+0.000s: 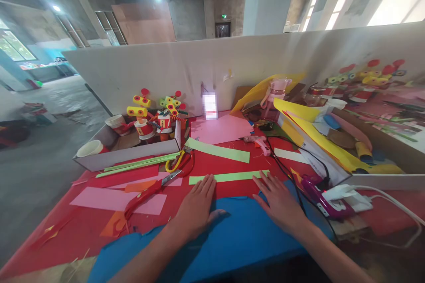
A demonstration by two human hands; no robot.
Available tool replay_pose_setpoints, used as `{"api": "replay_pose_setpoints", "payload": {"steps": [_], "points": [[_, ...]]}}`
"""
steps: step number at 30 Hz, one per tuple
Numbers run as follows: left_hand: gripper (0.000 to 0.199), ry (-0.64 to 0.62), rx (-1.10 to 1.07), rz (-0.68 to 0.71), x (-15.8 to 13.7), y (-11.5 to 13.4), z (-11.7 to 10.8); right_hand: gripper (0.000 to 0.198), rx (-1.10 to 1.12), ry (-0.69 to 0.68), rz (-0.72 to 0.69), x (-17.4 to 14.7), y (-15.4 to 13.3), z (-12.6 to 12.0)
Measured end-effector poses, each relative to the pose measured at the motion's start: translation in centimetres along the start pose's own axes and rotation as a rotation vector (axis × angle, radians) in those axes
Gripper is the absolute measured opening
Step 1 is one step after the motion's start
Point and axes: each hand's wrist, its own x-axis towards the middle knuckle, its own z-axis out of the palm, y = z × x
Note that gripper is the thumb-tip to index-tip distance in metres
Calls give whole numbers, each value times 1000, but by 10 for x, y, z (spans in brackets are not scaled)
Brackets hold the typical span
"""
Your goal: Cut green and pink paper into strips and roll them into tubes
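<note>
A narrow light-green paper strip [234, 177] lies across the red table covering, just beyond a blue sheet [239, 234]. Flat on the left end of this strip rest the fingertips of my left hand [199, 201], fingers stretched out and thumb apart. My right hand [277, 201] lies with spread fingers, its tips touching the strip's right end. Farther off is a wider green paper strip [219, 150]. Yellow-handled scissors [179, 159] lie to its left, near a utility knife [171, 177] with its blade showing. Neither hand grips anything.
At the left, a box [133, 152] holds paper cups and paper-cup robot figures [144, 128]. Pink sheets [222, 127] and a hot glue gun [262, 143] lie farther back. Right stand a purple power strip [327, 199] with cables and a box of coloured paper [375, 179]. A partition [159, 70] closes the back.
</note>
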Motion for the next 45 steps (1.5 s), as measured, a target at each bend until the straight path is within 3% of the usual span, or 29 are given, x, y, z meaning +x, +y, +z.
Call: {"api": "replay_pose_setpoints", "payload": {"steps": [7,13,16,19,22,27,33,39,42,45], "points": [[76,79,37,-119,-25,-30,-3,64,-25,22,49,-2,15,-7],[40,-19,175,-150,2,-17,-42,64,-80,7,35,4,19,-21],[24,-48,257,-180,20,-10,-51,64,-73,3,31,8,16,-28],[28,35,302,-129,33,-8,-44,57,-35,26,14,21,0,-40],[29,99,318,-107,39,-13,-32,47,73,98,-64,48,-34,-49],[25,184,315,-61,39,-26,-20,38,283,66,-267,103,-89,-32],[28,347,356,-18,40,-34,-21,46,396,3,-328,121,-86,-8],[36,559,315,42,40,-35,-27,61,511,-83,-219,128,-92,-14],[36,569,287,18,45,-38,-33,56,391,-164,-109,136,-104,-25],[36,611,237,-68,55,-43,-41,48,237,-119,-37,139,-106,-32]]}}
